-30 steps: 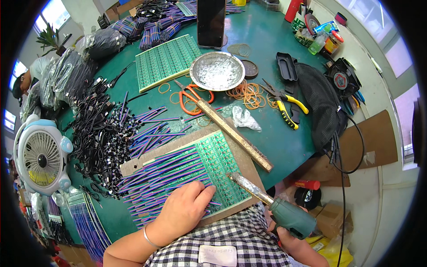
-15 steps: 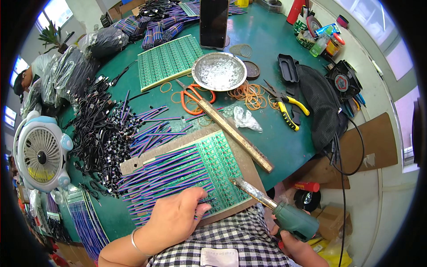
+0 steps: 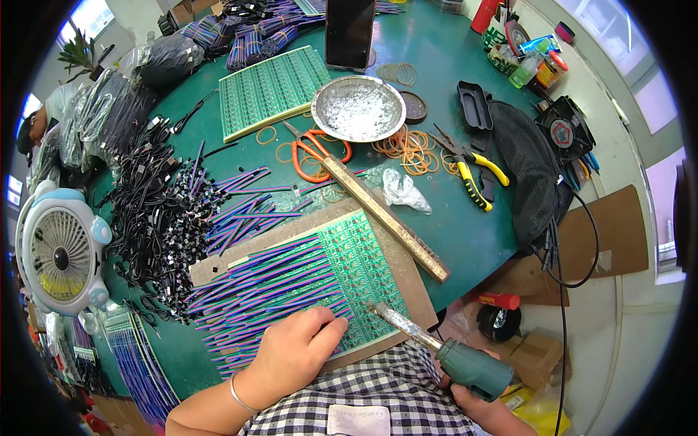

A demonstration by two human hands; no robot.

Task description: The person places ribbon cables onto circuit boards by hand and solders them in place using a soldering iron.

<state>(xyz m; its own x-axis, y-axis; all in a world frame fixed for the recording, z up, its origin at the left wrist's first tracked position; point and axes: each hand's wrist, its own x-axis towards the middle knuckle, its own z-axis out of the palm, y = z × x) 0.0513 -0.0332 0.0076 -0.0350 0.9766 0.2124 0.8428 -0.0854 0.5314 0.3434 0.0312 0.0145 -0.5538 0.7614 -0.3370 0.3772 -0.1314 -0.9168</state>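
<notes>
My left hand [image 3: 299, 347] rests over the near part of a green circuit board panel [image 3: 358, 254], thumb and forefinger pinched together. What they pinch is hidden by the fingers. Rows of purple, blue and black wires [image 3: 269, 291] lie across the panel, their ends running off its left side. In my right hand [image 3: 472, 404] is a soldering iron [image 3: 474, 369] with a dark green handle, gripped from below. Its tip hovers over or touches the panel just right of my left fingertips; I cannot tell which. Under the panel lies a brown board [image 3: 407, 291].
A metal-edged wooden bar [image 3: 385, 218] lies across the brown board's far corner. Beyond it are a metal bowl [image 3: 359, 109], orange-handled scissors [image 3: 314, 156], rubber bands [image 3: 411, 151] and yellow-handled pliers [image 3: 472, 171]. Cables [image 3: 149, 211] and a fan [image 3: 62, 251] crowd the left; a phone [image 3: 349, 33] stands behind.
The soldering iron has shifted slightly left and nearer to me, its tip closer to my left fingertips. My left hand has turned a little, forefinger now lower. The whole view has shifted slightly.
</notes>
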